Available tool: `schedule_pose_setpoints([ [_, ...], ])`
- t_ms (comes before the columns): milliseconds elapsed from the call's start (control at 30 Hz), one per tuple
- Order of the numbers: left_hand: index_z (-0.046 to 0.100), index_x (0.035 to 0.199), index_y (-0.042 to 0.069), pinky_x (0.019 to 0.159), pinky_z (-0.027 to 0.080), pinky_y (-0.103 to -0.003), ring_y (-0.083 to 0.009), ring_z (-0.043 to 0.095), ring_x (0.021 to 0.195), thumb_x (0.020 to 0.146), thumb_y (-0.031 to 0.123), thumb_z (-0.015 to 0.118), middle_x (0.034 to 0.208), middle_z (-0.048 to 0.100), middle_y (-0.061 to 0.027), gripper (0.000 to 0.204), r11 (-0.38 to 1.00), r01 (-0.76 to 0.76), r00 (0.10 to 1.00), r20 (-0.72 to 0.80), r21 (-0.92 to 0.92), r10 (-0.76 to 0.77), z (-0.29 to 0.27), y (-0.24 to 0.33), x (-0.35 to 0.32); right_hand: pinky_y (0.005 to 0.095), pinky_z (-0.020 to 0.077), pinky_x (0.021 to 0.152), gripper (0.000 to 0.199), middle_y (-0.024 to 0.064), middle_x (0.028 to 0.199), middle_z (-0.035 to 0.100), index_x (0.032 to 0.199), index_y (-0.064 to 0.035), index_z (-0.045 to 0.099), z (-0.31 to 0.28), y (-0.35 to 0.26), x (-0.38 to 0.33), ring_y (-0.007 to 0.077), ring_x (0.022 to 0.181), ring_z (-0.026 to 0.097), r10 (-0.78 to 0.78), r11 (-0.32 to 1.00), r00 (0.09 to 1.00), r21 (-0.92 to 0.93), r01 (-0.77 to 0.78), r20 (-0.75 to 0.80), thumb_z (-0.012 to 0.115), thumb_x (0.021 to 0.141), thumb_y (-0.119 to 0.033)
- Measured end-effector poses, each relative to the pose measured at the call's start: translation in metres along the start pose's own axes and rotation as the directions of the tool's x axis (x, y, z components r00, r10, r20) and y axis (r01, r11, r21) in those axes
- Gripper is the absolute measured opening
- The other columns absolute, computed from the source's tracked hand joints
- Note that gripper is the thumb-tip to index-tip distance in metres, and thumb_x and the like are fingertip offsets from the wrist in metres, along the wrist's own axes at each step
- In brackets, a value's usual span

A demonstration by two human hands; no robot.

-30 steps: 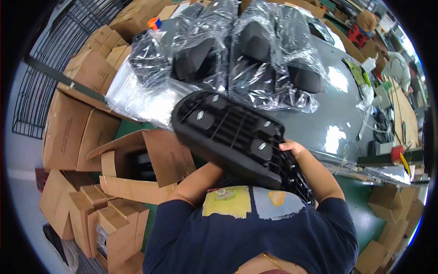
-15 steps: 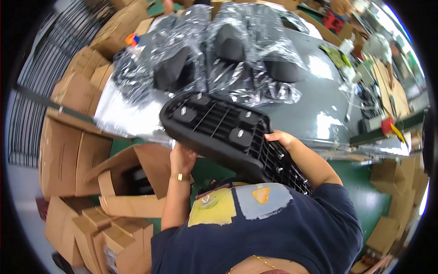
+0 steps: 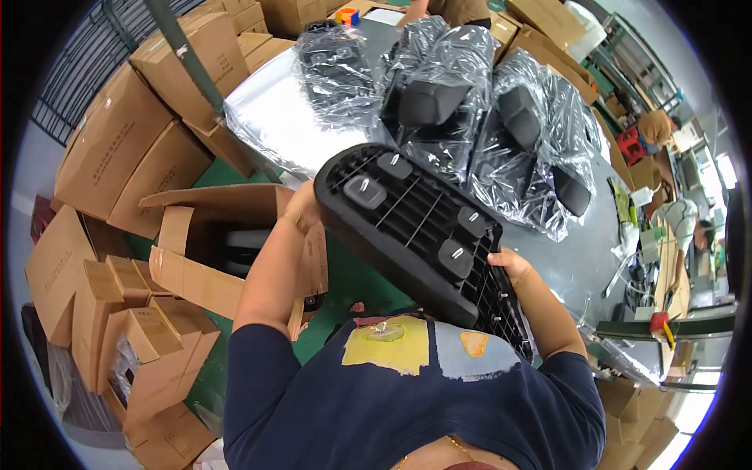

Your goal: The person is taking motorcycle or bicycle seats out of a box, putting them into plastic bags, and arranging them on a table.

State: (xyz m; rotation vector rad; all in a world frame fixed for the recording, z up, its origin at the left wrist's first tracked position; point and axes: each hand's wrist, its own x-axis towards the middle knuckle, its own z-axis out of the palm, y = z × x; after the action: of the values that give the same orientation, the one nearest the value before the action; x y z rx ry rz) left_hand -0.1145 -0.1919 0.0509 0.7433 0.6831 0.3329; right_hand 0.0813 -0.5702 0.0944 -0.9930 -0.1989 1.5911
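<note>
Dark printing marks the large brown cardboard box (image 3: 117, 141) left of the smooth grey table (image 3: 581, 252). The long black plastic panel with ribbed grid (image 3: 419, 235) is raised at the table's near edge, its long axis slanting from the rounded far-left end to near right. The right hand (image 3: 513, 265) grips its side, thumb on rim; the left hand (image 3: 304, 207) touches the rounded end, fingers hidden, closure I cannot tell.

The left hand (image 3: 304, 205), hidden behind the black ribbed panel (image 3: 403, 221) a second ago and below its near edge half a second ago, now holds its rounded left end, fingers out of sight. The film-wrapped bundle (image 3: 337, 72), earlier beyond and left of that end, now appears straight beyond it. Well beyond the panel, more of a person (image 3: 458, 9) now shows: an arm (image 3: 415, 10) and clothing.
</note>
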Motion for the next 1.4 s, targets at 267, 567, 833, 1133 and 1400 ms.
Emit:
schedule_pose_setpoints([
  [267,0.048,0.067,0.011,0.047,0.034,-0.023,-0.0066,0.038,0.049,0.092,0.033,0.049,0.058,0.044,0.0039,0.034,0.947,-0.073,0.926,0.373,0.312,-0.051,0.020,0.070,0.027,0.0378,0.0493,0.088,0.055,0.0156,0.112,0.061,0.123,0.0040,0.047,0.048,-0.012,0.021,0.0260,0.097,0.063,0.160,0.975,0.987,-0.160,-0.157,0.006,0.068,0.077,-0.018],
  [567,0.057,0.114,-0.002,0.085,0.042,-0.022,-0.0077,0.054,0.095,0.088,0.015,0.061,0.106,0.063,-0.0016,0.031,0.638,-0.547,0.802,0.559,0.542,0.212,-0.007,0.060,-0.043,0.0351,0.0513,0.081,0.047,0.0105,0.103,0.063,0.121,0.0000,0.050,0.066,0.038,0.005,0.0209,0.092,0.063,0.010,0.990,0.967,-0.135,-0.046,-0.255,0.064,0.083,-0.024],
  [833,0.048,0.128,0.011,0.067,0.045,-0.050,-0.0417,0.060,0.074,0.095,0.042,0.035,0.079,0.063,-0.0216,0.047,0.018,-0.490,0.824,0.456,0.871,0.337,0.031,0.037,-0.081,0.0330,0.0445,0.091,0.051,0.0098,0.111,0.061,0.126,-0.0022,0.047,0.109,-0.006,0.020,0.0203,0.102,0.058,-0.117,0.948,0.925,-0.318,-0.004,-0.361,0.064,0.080,-0.018],
  [1133,0.058,0.114,0.018,0.057,0.048,-0.042,-0.0290,0.061,0.066,0.092,0.039,0.044,0.074,0.059,-0.0085,0.033,-0.378,-0.621,0.540,0.725,0.686,0.428,0.062,0.031,-0.084,0.0296,0.0385,0.093,0.052,0.0053,0.111,0.059,0.127,-0.0042,0.049,0.143,-0.006,0.049,0.0156,0.104,0.053,-0.182,0.760,0.946,-0.649,-0.037,-0.267,0.066,0.079,-0.012],
  [1400,0.052,0.126,0.012,0.055,0.046,-0.041,-0.0318,0.059,0.062,0.093,0.025,0.047,0.073,0.062,-0.0138,0.036,-0.269,-0.506,0.628,0.564,0.819,0.537,0.001,0.001,-0.180,0.0284,0.0379,0.093,0.050,0.0046,0.111,0.059,0.125,-0.0031,0.049,0.128,0.013,0.021,0.0148,0.102,0.053,-0.197,0.839,0.922,-0.544,-0.018,-0.334,0.066,0.080,-0.015],
])
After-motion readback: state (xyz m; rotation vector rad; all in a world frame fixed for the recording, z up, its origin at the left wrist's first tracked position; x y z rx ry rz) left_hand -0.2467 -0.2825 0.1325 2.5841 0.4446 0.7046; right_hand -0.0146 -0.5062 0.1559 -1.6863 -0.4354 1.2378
